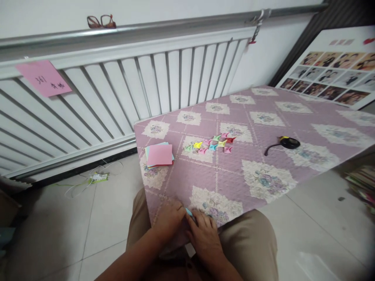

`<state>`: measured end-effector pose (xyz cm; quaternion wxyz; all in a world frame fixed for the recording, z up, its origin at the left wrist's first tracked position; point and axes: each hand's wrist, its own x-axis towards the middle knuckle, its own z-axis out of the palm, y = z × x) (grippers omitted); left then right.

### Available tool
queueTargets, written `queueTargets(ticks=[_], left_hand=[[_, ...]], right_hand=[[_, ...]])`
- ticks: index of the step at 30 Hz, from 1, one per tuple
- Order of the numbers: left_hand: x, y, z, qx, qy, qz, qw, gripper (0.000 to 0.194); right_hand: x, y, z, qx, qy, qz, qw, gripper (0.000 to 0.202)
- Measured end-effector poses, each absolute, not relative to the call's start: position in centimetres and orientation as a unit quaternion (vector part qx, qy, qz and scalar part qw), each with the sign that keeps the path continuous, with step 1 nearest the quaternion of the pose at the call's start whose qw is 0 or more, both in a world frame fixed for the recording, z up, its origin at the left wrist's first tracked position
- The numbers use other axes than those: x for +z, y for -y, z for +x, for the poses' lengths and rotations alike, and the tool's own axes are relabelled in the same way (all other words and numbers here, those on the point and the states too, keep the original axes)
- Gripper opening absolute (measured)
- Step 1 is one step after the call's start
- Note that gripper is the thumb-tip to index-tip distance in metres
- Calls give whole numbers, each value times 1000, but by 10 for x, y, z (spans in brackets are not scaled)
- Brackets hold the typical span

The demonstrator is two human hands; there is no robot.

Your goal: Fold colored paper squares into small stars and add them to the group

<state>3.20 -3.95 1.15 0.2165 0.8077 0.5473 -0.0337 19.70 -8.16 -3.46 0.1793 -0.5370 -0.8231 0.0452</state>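
Observation:
My left hand (168, 219) and my right hand (205, 234) meet at the near edge of a purple quilted table cover (234, 168). Between their fingertips they pinch a small light-blue piece of paper (189, 212), mostly hidden by the fingers. A stack of square coloured papers (159, 155), pink on top, lies farther up the cover on the left. A row of several small folded paper shapes (209, 145) in green, yellow, pink, blue and red lies beyond it toward the middle.
A black object with a strap (288, 143) lies on the right of the cover. A white radiator (117, 93) with a pink note (43, 78) and glasses (101, 21) stands behind. A photo board (331, 74) leans at the far right. Cables (93, 179) lie on the tiled floor.

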Motion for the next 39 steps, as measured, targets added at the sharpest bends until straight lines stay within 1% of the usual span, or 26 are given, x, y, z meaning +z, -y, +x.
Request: queueTargets(ticks=[3, 4, 6, 8, 12, 19, 24, 30, 32, 36, 39], left_hand=[[0, 54, 29, -3, -529, 828, 185, 16], [-4, 59, 27, 16, -523, 835, 169, 19], [-9, 66, 24, 41, -514, 846, 140, 31], [-12, 71, 21, 39, -512, 851, 114, 39], [-14, 82, 20, 16, -538, 838, 85, 42], [-23, 93, 17, 17, -554, 829, 69, 48], [-24, 90, 16, 30, -562, 823, 81, 47], [-24, 92, 12, 70, -552, 826, 90, 47], [-25, 94, 11, 102, -546, 826, 98, 41], [-26, 94, 10, 172, -559, 797, 153, 23], [-19, 84, 12, 194, -601, 751, 193, 19]], right_hand=[[-34, 82, 201, 48, 832, -524, 178, 49], [-34, 81, 203, 51, 837, -516, 178, 50], [-32, 79, 208, 52, 848, -497, 178, 50], [-30, 77, 213, 50, 859, -479, 173, 50], [-32, 76, 217, 54, 859, -474, 183, 45], [-30, 76, 215, 69, 846, -493, 191, 39], [-24, 69, 212, 71, 838, -507, 192, 31], [-26, 65, 207, 119, 790, -555, 232, 23], [-24, 64, 204, 139, 770, -577, 234, 20], [-18, 64, 198, 162, 749, -598, 237, 14], [-15, 62, 196, 161, 747, -598, 240, 13]])
